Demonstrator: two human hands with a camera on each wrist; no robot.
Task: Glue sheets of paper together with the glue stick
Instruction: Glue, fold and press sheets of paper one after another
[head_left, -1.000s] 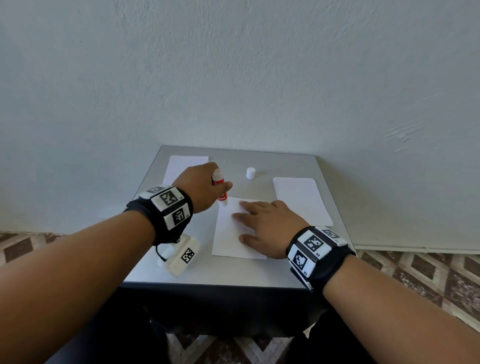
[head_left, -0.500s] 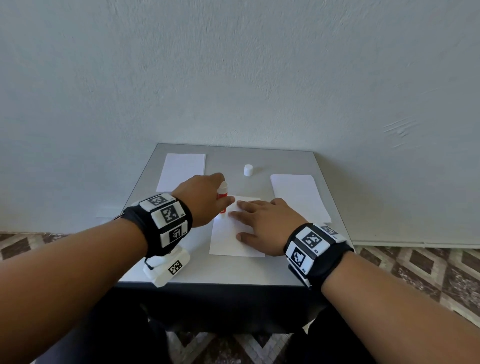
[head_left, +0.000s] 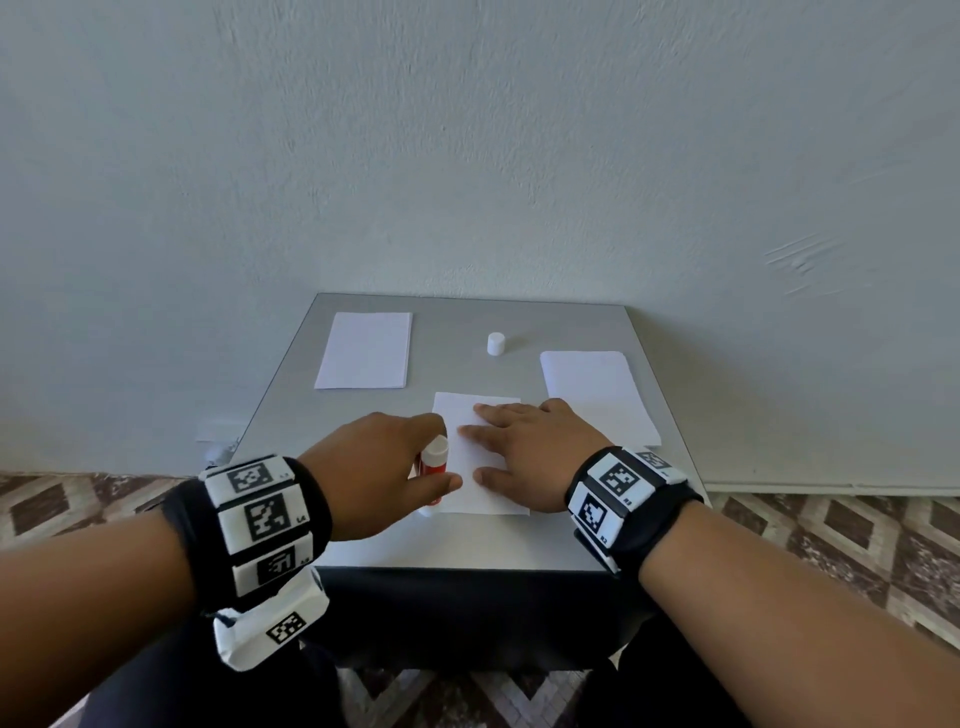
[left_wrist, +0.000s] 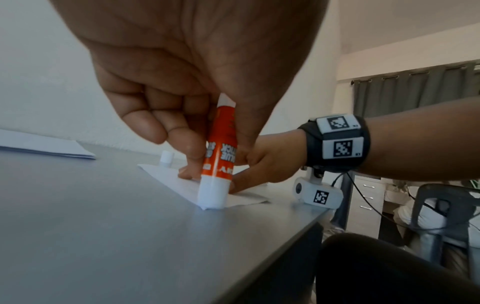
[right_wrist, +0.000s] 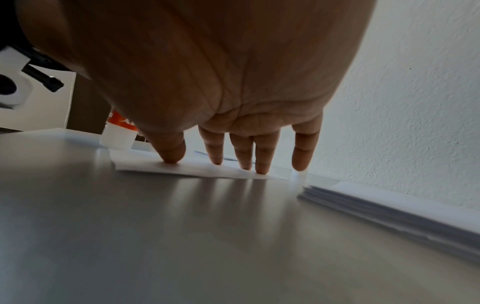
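Note:
A white sheet of paper (head_left: 470, 457) lies in the middle of the grey table (head_left: 467, 540). My left hand (head_left: 384, 467) grips a red and white glue stick (head_left: 434, 460) upside down, its tip pressed on the sheet's near left corner (left_wrist: 211, 202). My right hand (head_left: 524, 452) lies flat on the sheet's right half, straight fingers (right_wrist: 215, 148) pressing it down. In the left wrist view the glue stick (left_wrist: 221, 154) stands almost upright between thumb and fingers. The glue stick's base (right_wrist: 118, 135) shows at the left of the right wrist view.
The white cap (head_left: 496, 344) of the glue stick stands at the table's back middle. A paper stack (head_left: 366, 351) lies at the back left, another stack (head_left: 597, 395) at the right, close to my right hand. The table's front edge is just below both wrists.
My left hand has drawn the glue stick down the sheet's left edge, from the far corner to the near corner. My right hand has stayed pressed on the sheet.

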